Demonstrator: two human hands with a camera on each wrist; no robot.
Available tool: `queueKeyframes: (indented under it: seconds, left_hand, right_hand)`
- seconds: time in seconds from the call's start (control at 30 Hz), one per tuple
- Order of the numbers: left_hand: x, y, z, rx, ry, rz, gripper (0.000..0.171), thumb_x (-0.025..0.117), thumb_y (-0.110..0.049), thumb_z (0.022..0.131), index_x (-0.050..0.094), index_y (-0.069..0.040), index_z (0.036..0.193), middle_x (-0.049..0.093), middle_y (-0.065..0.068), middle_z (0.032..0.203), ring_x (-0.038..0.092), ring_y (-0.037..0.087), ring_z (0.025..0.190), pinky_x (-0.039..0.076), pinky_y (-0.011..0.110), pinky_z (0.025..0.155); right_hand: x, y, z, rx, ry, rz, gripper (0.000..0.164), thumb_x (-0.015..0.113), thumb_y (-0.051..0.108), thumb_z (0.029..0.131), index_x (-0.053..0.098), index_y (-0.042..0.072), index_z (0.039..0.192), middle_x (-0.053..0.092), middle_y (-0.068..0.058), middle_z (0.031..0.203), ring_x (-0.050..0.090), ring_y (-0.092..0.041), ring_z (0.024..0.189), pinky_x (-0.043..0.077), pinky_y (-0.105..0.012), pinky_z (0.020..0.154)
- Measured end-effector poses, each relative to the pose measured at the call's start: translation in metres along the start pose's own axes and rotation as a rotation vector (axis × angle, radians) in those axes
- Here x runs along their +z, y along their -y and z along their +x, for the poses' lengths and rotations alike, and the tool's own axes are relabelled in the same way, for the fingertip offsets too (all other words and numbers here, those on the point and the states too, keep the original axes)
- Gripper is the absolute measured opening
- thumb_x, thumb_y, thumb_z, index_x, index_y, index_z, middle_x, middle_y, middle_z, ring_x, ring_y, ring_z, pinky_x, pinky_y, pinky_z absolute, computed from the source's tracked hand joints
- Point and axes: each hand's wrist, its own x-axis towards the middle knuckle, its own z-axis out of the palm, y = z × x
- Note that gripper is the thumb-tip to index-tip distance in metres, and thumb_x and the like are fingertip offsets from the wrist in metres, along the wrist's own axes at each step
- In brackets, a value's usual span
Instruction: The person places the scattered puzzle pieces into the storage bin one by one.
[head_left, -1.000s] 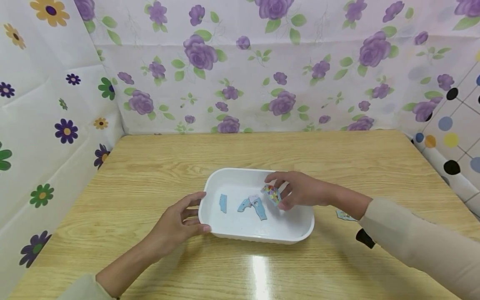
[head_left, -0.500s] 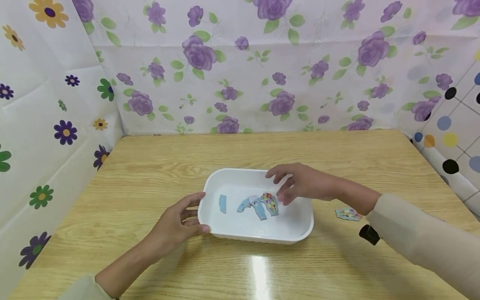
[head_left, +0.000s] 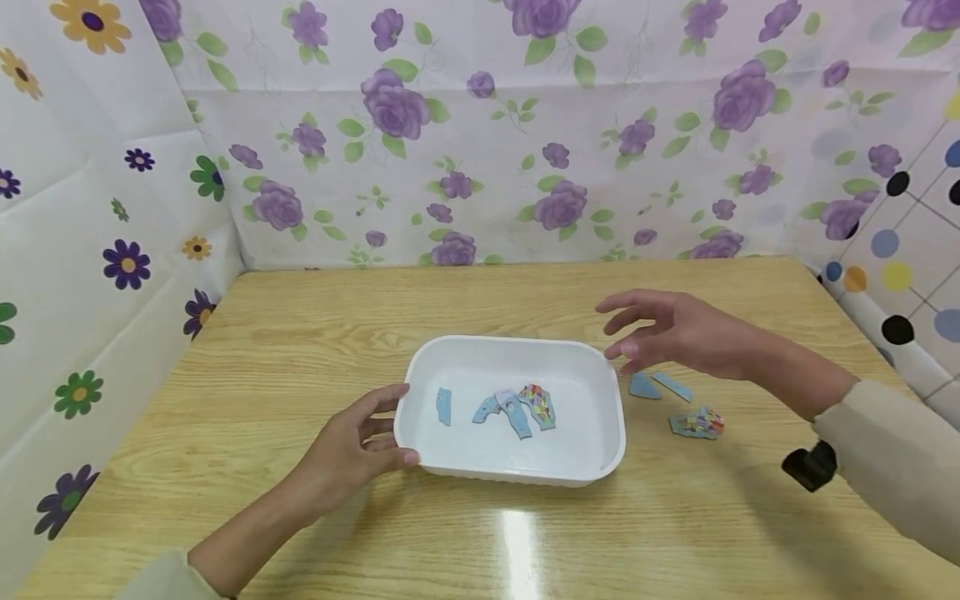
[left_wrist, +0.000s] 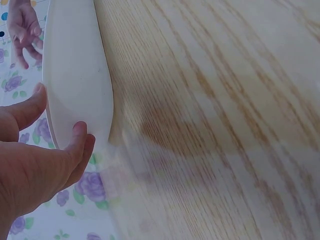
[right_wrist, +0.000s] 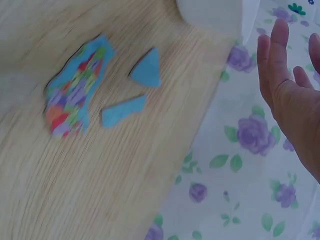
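My left hand [head_left: 348, 450] grips the left end of a white plastic tray [head_left: 510, 465], thumb at the near corner and fingers at the far side. The left wrist view has the same hand [left_wrist: 45, 155] against the tray's wall [left_wrist: 77, 75]. Inside the tray lie a colourful puzzle piece [head_left: 538, 407] and several pale blue puzzle pieces [head_left: 516, 417]. My right hand [head_left: 675, 333] hovers over the tray's right rim, fingers loosely bent with nothing in them. Below it on the table are a triangular blue piece [right_wrist: 147, 69], a narrow blue strip [right_wrist: 123, 110] and a colourful flowered piece [right_wrist: 77, 90].
The wooden table [head_left: 330, 317] runs back to a flowered cloth wall [head_left: 480, 167]. More patterned cloth stands at the left and right sides. A black wrist strap [head_left: 812, 465] hangs at the right sleeve.
My right hand has let go of the colourful piece inside the tray and moved right and out of it. The loose pieces at the right now show. My left hand keeps its grip.
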Motion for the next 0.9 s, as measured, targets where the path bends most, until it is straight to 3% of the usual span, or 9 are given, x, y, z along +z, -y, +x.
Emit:
queueKeyframes:
  seconds: [0.2,0.6,0.9]
  left_hand:
    - [0.0,-0.001,-0.001,0.008,0.007,0.001,0.084,0.08,-0.013,0.078,0.032,-0.008,0.148,0.04,0.02,0.142,0.052,0.039,0.122,0.056,0.027,0.091]
    - [0.001,-0.002,-0.002,0.006,0.003,0.007,0.083,0.079,-0.012,0.079,0.033,-0.007,0.147,0.042,0.021,0.141,0.052,0.038,0.122,0.055,0.027,0.091]
    - [0.001,-0.004,-0.003,0.032,0.014,0.003,0.081,0.078,-0.012,0.081,0.032,-0.004,0.147,0.041,0.022,0.141,0.052,0.038,0.122,0.055,0.026,0.092]
  right_hand:
    - [-0.013,-0.012,-0.021,-0.005,-0.025,-0.057,0.062,0.065,0.012,0.093,0.034,0.008,0.146,0.04,-0.021,0.137,0.055,-0.033,0.118,0.056,-0.047,0.09]
    - [-0.031,-0.022,-0.05,0.021,-0.183,-0.222,0.058,0.067,0.02,0.092,0.04,0.011,0.143,0.043,-0.016,0.134,0.056,-0.023,0.116,0.058,-0.037,0.088]
    - [-0.039,-0.031,-0.062,0.056,-0.197,-0.282,0.057,0.066,0.02,0.093,0.039,0.011,0.143,0.044,-0.015,0.136,0.057,-0.014,0.111,0.058,-0.031,0.085]
